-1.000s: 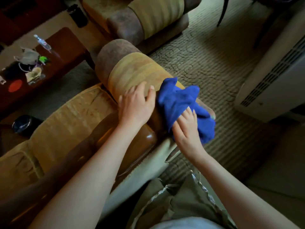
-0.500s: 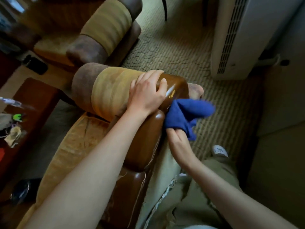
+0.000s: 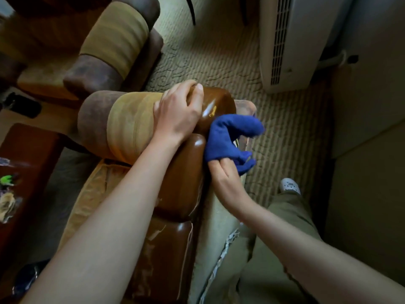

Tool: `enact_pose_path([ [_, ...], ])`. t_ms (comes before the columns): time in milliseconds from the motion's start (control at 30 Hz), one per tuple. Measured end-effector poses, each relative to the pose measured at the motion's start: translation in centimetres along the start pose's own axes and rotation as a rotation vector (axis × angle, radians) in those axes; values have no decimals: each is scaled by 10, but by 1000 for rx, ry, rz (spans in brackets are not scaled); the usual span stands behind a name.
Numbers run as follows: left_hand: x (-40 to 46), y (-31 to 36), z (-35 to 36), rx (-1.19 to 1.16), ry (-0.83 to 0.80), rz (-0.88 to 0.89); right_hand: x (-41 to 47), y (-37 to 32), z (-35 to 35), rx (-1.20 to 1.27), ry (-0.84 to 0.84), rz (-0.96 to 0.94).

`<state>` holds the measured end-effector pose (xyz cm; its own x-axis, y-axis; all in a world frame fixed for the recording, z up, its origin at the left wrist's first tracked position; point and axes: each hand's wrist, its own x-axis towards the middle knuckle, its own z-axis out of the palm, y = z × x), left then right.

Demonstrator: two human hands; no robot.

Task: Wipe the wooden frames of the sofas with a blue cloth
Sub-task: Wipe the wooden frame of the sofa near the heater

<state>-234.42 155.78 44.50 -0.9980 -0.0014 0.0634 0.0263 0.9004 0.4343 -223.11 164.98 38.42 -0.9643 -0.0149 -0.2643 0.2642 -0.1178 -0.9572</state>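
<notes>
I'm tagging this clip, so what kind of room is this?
Most likely a home living room: two upholstered sofas with glossy wooden frames, patterned carpet, and a cluttered wooden coffee table.

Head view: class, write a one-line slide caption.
Right hand wipes glossy wooden sofa frame with blue cloth; left hand steadies it.

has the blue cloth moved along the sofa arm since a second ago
Yes. The blue cloth was draped over the top of the armrest; now the right hand holds it lower, against the outer side of the glossy wooden frame.
</notes>
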Motion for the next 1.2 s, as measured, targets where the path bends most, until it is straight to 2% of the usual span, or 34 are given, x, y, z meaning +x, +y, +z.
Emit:
enact_pose_path([
  [167,1,-1,1,-16,4,8,41,-24,-8,39,41,-88],
  [267,2,-3,2,-1,-6,5,1,-3,-5,5,-27,-18],
  [367,1,-2,1,-12,-10,-2,-33,7,-2,52,-90,-113],
  [567,1,-1,1,-6,-2,-16,7,-18,-5,94,29,-265],
  [733,1,-1,1,-11,4,-10,-16,4,-11,61,32,-104],
  [800,0,0,0,-27,1,-17,-12,6,-14,88,85,-29],
  [1033,-4,5,-4,-70,9,-40,-3,-18,-5,107,90,-99],
  [1200,-6,6,-5,-82,-9,-44,-7,4,-14,52,116,6],
])
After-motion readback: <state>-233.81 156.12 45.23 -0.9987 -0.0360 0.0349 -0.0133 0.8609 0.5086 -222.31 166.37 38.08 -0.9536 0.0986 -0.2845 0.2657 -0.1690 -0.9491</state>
